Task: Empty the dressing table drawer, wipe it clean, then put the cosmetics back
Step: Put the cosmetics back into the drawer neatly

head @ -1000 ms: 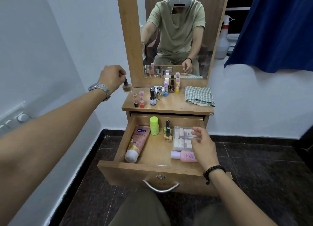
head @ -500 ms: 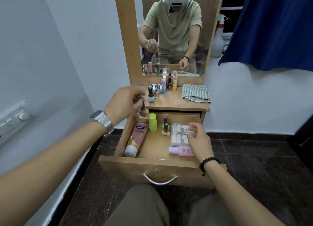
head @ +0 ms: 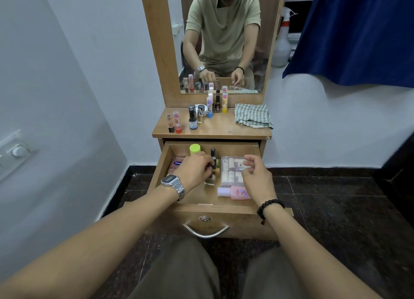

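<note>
The wooden drawer of the dressing table stands pulled out. Inside lie a pink tube, a green-capped bottle, dark-capped nail polish bottles, a clear case of small tubes and a pink bottle on its side. My left hand is down in the drawer and grips a small clear glass bottle by its dark cap, with its base at the drawer floor. My right hand hovers over the clear case, its fingers loosely curled and holding nothing.
On the tabletop stand several small cosmetics bottles at the left and back, and a folded checked cloth at the right. A mirror rises behind. A blue curtain hangs at the right; my knees are under the drawer.
My left hand carried the small glass bottle from up beside the tabletop down into the drawer. My right hand stayed over the clear case.
</note>
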